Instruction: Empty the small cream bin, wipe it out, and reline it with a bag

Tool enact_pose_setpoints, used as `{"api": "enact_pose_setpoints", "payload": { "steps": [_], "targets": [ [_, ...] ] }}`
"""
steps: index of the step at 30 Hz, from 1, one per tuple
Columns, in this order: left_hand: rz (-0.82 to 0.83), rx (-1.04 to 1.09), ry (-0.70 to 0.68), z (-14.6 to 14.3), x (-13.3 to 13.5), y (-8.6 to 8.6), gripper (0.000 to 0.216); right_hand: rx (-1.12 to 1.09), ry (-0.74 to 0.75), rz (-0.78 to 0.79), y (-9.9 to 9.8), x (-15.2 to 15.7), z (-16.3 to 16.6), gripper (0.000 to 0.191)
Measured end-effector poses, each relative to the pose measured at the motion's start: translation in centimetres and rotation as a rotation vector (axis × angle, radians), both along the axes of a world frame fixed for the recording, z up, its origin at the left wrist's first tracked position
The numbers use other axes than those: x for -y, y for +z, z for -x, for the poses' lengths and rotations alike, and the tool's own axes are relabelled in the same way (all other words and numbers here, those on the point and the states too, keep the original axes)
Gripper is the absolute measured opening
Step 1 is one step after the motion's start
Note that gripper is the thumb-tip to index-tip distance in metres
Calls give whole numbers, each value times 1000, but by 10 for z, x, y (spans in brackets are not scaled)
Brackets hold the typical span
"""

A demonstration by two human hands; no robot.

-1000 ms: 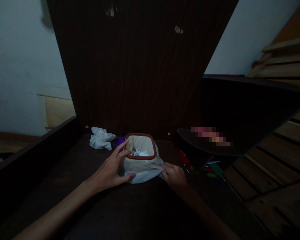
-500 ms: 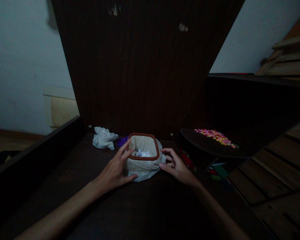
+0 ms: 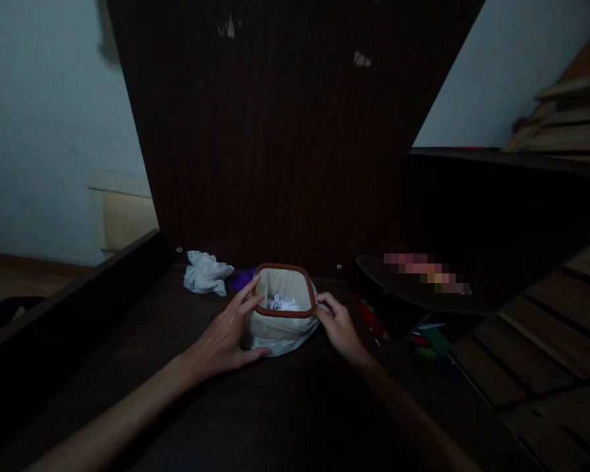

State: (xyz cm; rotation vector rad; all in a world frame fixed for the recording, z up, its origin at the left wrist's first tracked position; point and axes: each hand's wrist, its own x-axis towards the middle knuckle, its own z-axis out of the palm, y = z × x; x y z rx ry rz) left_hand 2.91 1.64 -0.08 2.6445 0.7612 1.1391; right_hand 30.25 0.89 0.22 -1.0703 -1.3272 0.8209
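A small square bin [image 3: 284, 308] with a reddish-brown rim and a pale plastic liner [image 3: 281, 337] stands on a dark wooden surface [image 3: 285, 406], in the middle of the view, close in front of an upright dark panel [image 3: 285, 131]. The left hand [image 3: 225, 339] lies against the bin's left side with its fingers spread, fingertips on the rim and thumb pressed along the liner's lower edge; it steadies rather than clasps. The right hand [image 3: 338, 322] sits at the right side with its fingers curled at the rim and liner edge, though the dim light hides whether it pinches the plastic or only touches it. Crumpled white paper [image 3: 281, 303] shows inside the bin. A crumpled white cloth [image 3: 206, 273] lies to the far left of it, with something purple [image 3: 240, 279] between the two. To the right, a dark tray [image 3: 403, 288] juts out over some colourful bits [image 3: 423, 337]. The bin looks light, so an uneven pull from one side could tip it and spill the paper, and the thin liner could slip off the rim or tear if tugged hard.
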Motion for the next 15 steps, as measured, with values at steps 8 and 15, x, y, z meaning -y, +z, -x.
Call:
{"api": "enact_pose_setpoints", "payload": {
  "steps": [8,15],
  "targets": [
    [329,-76,144,5,1,-24,132,-339,-81,140,-17,1,15,38],
    [721,166,15,5,-3,-21,110,-592,-22,142,-9,-1,29,56]
  ]
}}
